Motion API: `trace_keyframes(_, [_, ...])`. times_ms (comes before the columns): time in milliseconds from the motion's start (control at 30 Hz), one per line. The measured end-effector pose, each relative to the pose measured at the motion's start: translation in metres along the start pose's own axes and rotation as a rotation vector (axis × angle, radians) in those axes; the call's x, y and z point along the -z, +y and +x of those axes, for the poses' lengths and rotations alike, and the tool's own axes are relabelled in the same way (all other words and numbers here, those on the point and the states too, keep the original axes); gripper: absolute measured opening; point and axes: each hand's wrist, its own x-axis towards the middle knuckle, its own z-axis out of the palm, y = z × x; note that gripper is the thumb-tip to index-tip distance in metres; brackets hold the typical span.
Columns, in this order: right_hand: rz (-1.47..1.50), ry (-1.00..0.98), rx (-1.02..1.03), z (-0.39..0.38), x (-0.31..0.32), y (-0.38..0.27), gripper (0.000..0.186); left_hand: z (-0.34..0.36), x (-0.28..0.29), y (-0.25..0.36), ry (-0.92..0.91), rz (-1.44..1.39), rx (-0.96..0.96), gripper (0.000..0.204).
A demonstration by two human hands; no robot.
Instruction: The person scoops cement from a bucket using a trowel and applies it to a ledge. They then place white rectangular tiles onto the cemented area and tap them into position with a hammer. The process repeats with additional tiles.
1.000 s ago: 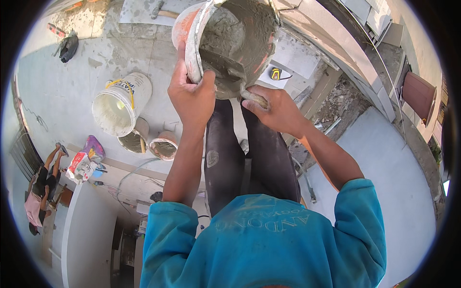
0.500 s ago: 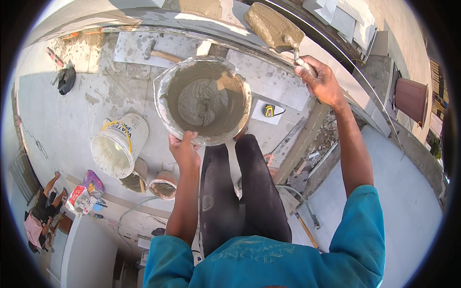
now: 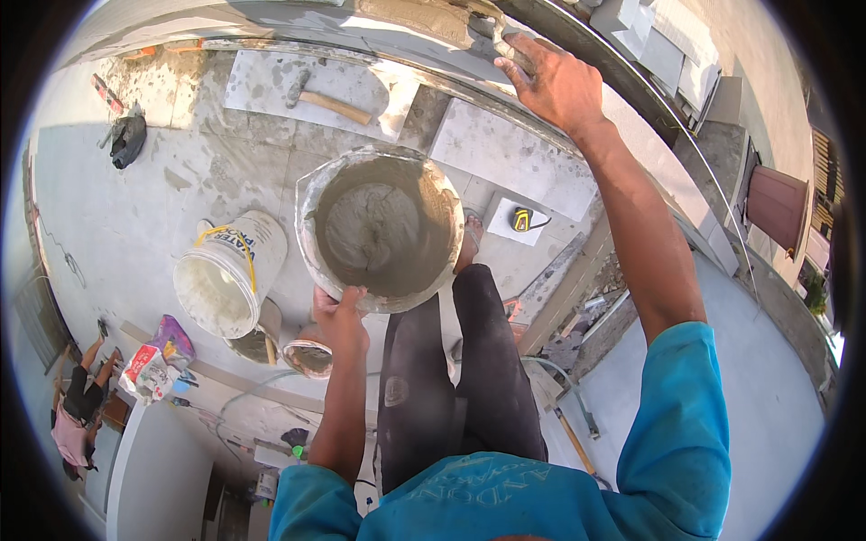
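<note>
My left hand (image 3: pixel 341 316) grips the near rim of a mortar-caked bucket (image 3: pixel 308 212), held up in front of my legs. Wet grey mortar (image 3: pixel 372 227) lies inside it. My right hand (image 3: pixel 564 86) is closed around the handle of a trowel (image 3: pixel 499 38), stretched out to the far wall top. The trowel's blade is at the upper edge of the picture, against a layer of wet mortar (image 3: pixel 419 20) spread on that wall top; most of the blade cannot be made out.
A hammer (image 3: pixel 334 106) lies on a pale slab beyond the bucket. A yellow tape measure (image 3: pixel 521 218) rests on a white tile to the right. To the left stand a white bucket (image 3: pixel 216 288) and smaller pails. Another person (image 3: pixel 81 406) is at far left.
My right hand has moved forward and left, taking the mortar-loaded trowel from the right onto the wall top. The bucket in my left hand has come slightly nearer to me.
</note>
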Motion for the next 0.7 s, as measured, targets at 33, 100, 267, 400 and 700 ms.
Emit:
trace_keyframes(33, [0.003, 0.017, -0.006, -0.013, -0.001, 0.015, 0.041, 0.001, 0.0, -0.001, -0.033, 0.009, -0.012, 0.046])
trace_keyframes(100, [0.005, 0.067, -0.017, -0.039, 0.002, 0.042, 0.041, 0.006, -0.004, 0.004, -0.024, -0.019, -0.008, 0.045])
trace_keyframes(267, [0.037, 0.107, -0.158, -0.12, 0.01, 0.082, 0.035, 0.01, -0.02, 0.027, -0.087, -0.017, -0.055, 0.043])
trace_keyframes(400, [0.067, -0.04, 0.127, -0.171, 0.033, 0.026, 0.033, 0.009, -0.045, 0.043, -0.194, -0.027, -0.157, 0.036])
trace_keyframes(700, [0.206, -0.479, 0.026, -0.242, -0.008, -0.033, 0.034, -0.053, -0.1, 0.05, -0.269, 0.285, -0.417, 0.054])
